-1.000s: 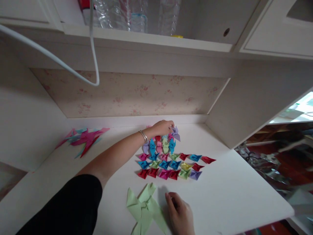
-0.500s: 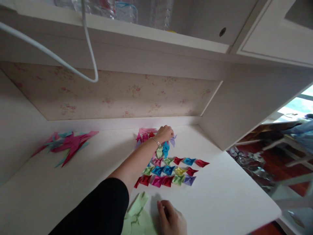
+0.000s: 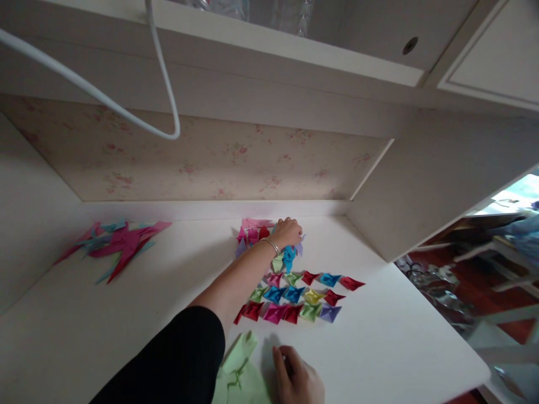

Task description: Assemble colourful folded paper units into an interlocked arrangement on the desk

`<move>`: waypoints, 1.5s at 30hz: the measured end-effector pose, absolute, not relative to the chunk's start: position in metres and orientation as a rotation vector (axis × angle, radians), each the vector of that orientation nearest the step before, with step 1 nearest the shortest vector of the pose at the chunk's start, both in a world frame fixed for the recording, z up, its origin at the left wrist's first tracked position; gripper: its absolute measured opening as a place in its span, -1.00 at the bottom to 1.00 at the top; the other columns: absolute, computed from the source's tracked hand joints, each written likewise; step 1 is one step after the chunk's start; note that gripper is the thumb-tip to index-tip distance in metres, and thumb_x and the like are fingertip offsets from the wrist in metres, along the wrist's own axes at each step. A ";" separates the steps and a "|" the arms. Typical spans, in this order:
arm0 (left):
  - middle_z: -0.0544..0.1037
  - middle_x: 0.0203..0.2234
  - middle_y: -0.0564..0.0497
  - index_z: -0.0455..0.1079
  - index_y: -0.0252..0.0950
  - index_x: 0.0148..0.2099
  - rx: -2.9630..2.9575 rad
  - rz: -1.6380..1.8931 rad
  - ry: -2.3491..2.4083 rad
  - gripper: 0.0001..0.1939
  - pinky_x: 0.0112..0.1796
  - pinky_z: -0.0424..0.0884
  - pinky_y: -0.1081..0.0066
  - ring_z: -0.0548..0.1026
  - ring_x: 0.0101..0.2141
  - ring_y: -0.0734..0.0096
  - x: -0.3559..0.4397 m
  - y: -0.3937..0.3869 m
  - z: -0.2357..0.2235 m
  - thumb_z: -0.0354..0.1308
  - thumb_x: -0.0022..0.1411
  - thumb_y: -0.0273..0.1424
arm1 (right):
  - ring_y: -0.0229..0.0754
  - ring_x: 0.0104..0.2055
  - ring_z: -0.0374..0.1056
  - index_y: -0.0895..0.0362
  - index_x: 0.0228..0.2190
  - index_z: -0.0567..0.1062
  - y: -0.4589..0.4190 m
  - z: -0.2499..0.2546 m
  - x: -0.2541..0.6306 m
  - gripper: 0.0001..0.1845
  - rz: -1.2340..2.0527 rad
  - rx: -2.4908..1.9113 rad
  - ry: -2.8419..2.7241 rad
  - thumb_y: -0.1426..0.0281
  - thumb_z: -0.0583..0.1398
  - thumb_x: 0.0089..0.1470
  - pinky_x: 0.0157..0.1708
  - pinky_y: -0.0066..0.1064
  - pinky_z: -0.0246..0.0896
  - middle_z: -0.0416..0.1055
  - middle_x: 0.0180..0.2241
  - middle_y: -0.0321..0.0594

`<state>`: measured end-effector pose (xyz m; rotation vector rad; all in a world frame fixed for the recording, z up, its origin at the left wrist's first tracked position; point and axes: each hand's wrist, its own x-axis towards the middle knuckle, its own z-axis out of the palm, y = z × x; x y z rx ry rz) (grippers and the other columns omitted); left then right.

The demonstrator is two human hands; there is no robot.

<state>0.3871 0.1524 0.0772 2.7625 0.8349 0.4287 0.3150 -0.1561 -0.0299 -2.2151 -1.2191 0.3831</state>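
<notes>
My left hand (image 3: 288,231), a bracelet on its wrist, reaches across to small folded paper pieces at the back of the white table (image 3: 379,336). Its fingers are curled downward; whatever they grip is hidden beneath them. A purple folded piece (image 3: 299,248) and a blue one (image 3: 288,259) lie close to the fingertips. In front, my right hand (image 3: 300,377) rests loosely closed, with nothing visible in its fingers. Beside it lies a green folded paper (image 3: 243,376), partly covered by my left sleeve. Rows of small colourful folded pieces (image 3: 293,294) sit between the hands.
Larger pink, red and blue paper shapes (image 3: 126,241) are piled at the back left. Overhead is a shelf (image 3: 252,39) with clear bottles, and a white cable (image 3: 170,112) hangs from it. A side panel (image 3: 421,185) stands at the right.
The view has shifted slightly, so less of the upper shelf shows. My left hand remains over the back pieces, and my right hand stays beside the green paper.
</notes>
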 end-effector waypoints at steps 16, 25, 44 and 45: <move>0.59 -0.31 -0.01 0.51 -0.28 -0.23 1.832 0.836 1.172 -0.72 -0.24 0.35 0.44 0.49 -0.27 0.34 0.097 0.062 0.072 0.07 0.19 -0.22 | -0.10 -0.44 0.46 -0.06 -0.41 0.50 -0.162 -0.009 0.315 -0.45 0.598 -2.245 -1.213 -0.12 -0.10 0.09 -0.48 -0.41 0.13 0.51 -0.55 -0.30; 0.52 -0.50 0.05 0.50 -0.26 -0.30 1.414 0.918 1.541 -0.68 -0.40 0.29 0.46 0.42 -0.44 0.35 -0.004 0.009 0.026 0.12 0.07 -0.12 | -0.09 -0.41 0.46 -0.08 -0.40 0.52 -0.158 0.002 0.315 -0.53 0.712 -2.264 -1.211 -0.09 -0.01 0.04 -0.46 -0.42 0.18 0.53 -0.51 -0.29; 0.58 -0.38 -0.02 0.53 -0.32 -0.25 1.372 0.982 1.378 -0.62 -0.26 0.34 0.41 0.47 -0.33 0.30 -0.013 0.013 0.021 0.08 0.11 -0.13 | -0.35 -0.58 0.17 0.15 -0.54 0.42 -0.006 0.073 0.188 -0.65 1.116 -1.491 -1.594 0.18 0.09 0.13 -0.54 -0.55 0.08 0.30 -0.60 -0.37; 0.58 -0.39 -0.02 0.53 -0.32 -0.24 1.379 0.983 1.381 -0.62 -0.27 0.34 0.41 0.47 -0.34 0.30 -0.013 0.014 0.019 0.08 0.12 -0.14 | -0.37 -0.60 0.15 0.15 -0.51 0.44 0.014 0.073 0.171 -0.68 1.150 -1.484 -1.622 0.22 0.08 0.13 -0.57 -0.56 0.07 0.31 -0.60 -0.38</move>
